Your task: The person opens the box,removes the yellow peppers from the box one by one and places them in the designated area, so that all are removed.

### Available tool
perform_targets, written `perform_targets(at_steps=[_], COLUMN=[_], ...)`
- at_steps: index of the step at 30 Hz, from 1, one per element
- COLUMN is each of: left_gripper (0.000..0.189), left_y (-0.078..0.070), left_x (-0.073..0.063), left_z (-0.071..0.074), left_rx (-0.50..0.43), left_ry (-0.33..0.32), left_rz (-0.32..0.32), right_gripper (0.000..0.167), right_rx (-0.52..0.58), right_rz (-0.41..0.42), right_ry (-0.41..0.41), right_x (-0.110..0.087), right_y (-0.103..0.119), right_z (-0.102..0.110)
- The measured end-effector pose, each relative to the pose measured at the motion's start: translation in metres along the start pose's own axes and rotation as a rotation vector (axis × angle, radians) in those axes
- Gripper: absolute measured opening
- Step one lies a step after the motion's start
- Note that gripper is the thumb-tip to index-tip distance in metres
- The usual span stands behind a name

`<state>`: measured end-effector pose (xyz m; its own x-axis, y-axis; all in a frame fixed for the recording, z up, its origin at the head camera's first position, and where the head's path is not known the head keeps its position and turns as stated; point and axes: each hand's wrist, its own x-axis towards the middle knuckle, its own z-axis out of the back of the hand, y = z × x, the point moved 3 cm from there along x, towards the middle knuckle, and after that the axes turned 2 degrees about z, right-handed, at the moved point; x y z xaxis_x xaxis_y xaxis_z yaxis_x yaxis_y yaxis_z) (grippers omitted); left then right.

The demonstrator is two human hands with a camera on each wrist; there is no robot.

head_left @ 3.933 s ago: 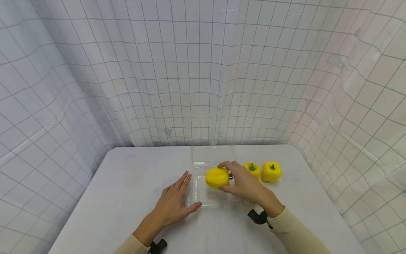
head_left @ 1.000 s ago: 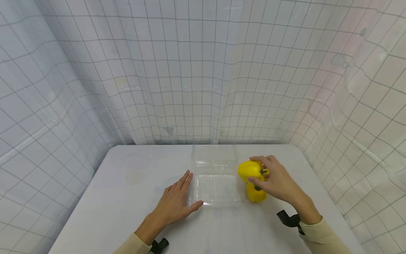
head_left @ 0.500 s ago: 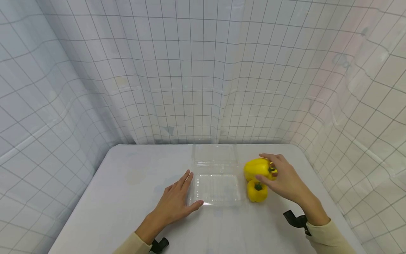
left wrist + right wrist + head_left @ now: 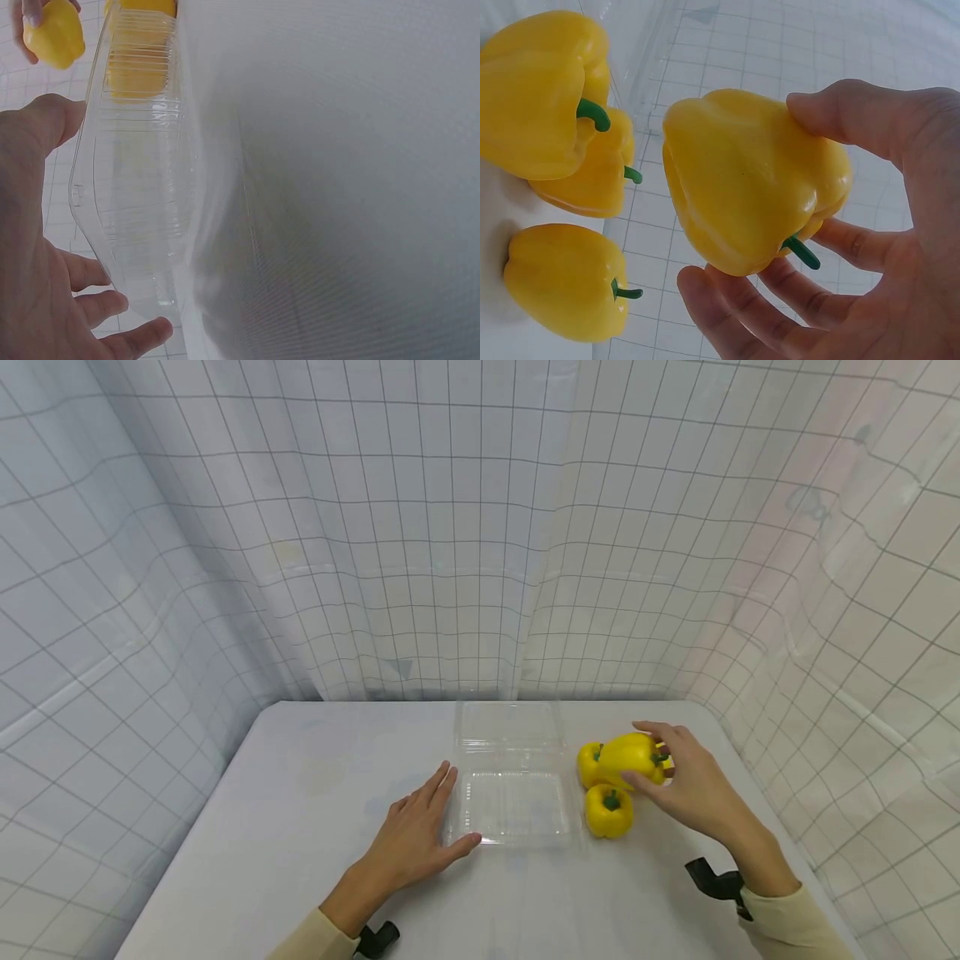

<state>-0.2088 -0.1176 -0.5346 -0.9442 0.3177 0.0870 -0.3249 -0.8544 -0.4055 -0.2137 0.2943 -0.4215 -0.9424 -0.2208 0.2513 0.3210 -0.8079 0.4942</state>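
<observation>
A yellow bell pepper with a green stem is gripped between the thumb and fingers of my right hand. In the right wrist view this held bell pepper is up off the table, apart from three others. One loose pepper lies just left of it; another pepper stands nearer me. The third is mostly hidden behind the held one in the head view. My left hand, fingers straight and spread, rests along the left side of a clear plastic clamshell container; its thumb touches the rim.
The container's hinged lid lies folded back toward the far edge of the white table. White grid-patterned curtains hang around the back and both sides. A dark wrist mount sits below the right hand.
My right hand has carried the held pepper rightward, from above the container to over the loose peppers, uncovering the left and near ones. The left hand has stayed at the container's side.
</observation>
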Motion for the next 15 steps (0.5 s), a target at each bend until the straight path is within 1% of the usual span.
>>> perform_targets(at_steps=[15], left_gripper=[0.112], left_y=[0.001], left_x=[0.0], left_z=[0.0], left_rx=[-0.004], left_ry=[-0.003], left_rz=[-0.003], right_gripper=[0.074], right_rx=[-0.027], right_rz=[0.004], right_ry=[-0.011], right_x=[-0.006], right_y=[-0.014], right_z=[0.009])
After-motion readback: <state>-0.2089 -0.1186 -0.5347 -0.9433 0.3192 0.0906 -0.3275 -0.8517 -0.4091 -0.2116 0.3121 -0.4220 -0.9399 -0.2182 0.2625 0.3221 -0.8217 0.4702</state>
